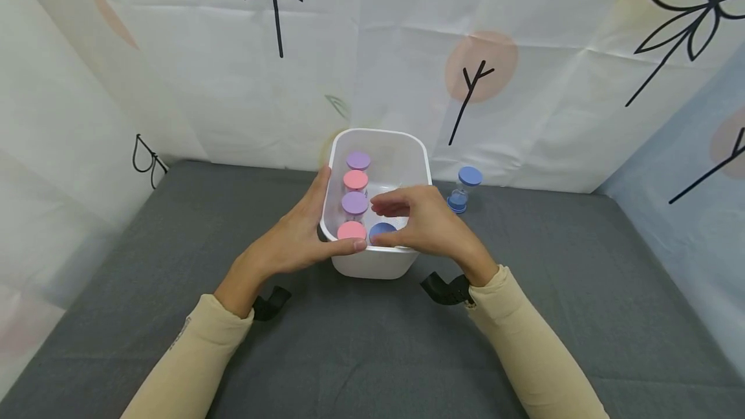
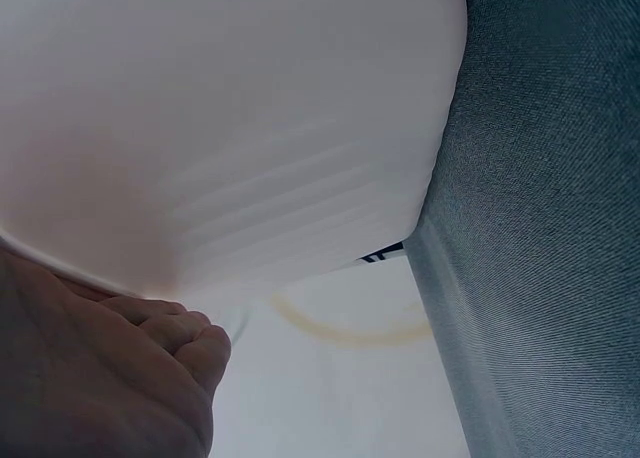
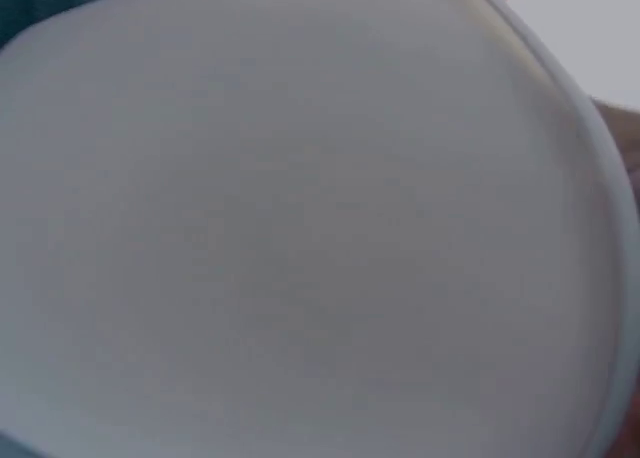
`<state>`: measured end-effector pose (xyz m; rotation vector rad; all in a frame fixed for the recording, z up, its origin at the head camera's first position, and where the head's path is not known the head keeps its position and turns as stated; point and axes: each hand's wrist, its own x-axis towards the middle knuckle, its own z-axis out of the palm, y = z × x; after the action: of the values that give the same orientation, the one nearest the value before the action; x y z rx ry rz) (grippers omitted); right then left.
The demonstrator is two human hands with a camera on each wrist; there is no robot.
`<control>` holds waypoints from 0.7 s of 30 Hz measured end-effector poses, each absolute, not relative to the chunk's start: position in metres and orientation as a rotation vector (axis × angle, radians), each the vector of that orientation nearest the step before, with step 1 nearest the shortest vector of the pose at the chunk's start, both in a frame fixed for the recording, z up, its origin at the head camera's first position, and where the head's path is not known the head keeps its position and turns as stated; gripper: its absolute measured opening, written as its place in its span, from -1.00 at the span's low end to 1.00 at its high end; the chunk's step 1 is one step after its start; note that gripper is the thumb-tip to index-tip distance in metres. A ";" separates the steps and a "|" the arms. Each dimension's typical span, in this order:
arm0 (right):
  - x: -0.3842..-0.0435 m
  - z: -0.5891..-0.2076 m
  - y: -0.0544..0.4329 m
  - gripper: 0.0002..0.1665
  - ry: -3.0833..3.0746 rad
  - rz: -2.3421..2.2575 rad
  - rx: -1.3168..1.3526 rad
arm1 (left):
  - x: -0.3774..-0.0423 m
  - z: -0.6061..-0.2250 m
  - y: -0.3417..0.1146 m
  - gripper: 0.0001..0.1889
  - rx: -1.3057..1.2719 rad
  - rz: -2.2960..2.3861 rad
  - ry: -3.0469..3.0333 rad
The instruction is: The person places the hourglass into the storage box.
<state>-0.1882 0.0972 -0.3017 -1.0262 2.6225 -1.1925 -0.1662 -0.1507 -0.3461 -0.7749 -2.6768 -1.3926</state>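
A white plastic bin (image 1: 378, 264) stands before me in the head view. Inside, along its left side, runs a row of small sand timers with purple and pink caps, such as the pink-capped timer (image 1: 352, 230) nearest me. Beside that one is a blue-capped timer (image 1: 381, 229). My left hand (image 1: 291, 238) holds the bin's left side, thumb over the near rim, fingers along the outside wall. My right hand (image 1: 427, 222) is over the near right part of the bin; its thumb is at the blue cap and its fingers are apart from the thumb.
Another blue sand timer (image 1: 464, 189) stands upright on the grey cloth-covered table (image 1: 524, 264), right of the bin. A white patterned curtain (image 1: 384, 70) hangs close behind the bin. In the right wrist view the bin's wall (image 3: 300, 218) fills most of the picture.
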 end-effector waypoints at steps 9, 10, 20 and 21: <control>-0.178 -0.324 0.105 -0.46 2.374 -1.984 -1.131 | -0.168 -0.346 -0.150 0.26 -0.799 -1.438 -2.645; -0.179 -0.325 0.105 -0.46 2.362 -2.021 -1.155 | -0.168 -0.346 -0.150 0.25 -0.799 -1.440 -2.644; -0.187 -0.325 0.113 -0.45 2.251 -2.236 -1.224 | -0.168 -0.345 -0.149 0.26 -0.779 -1.403 -2.659; -0.189 -0.324 0.117 -0.45 2.239 -2.269 -1.201 | -0.168 -0.346 -0.149 0.26 -0.783 -1.400 -2.656</control>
<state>-0.1889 0.1165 -0.3237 -1.2006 2.2388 -2.2691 -0.1685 -0.1490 -0.3456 -0.7833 -2.6558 -1.4004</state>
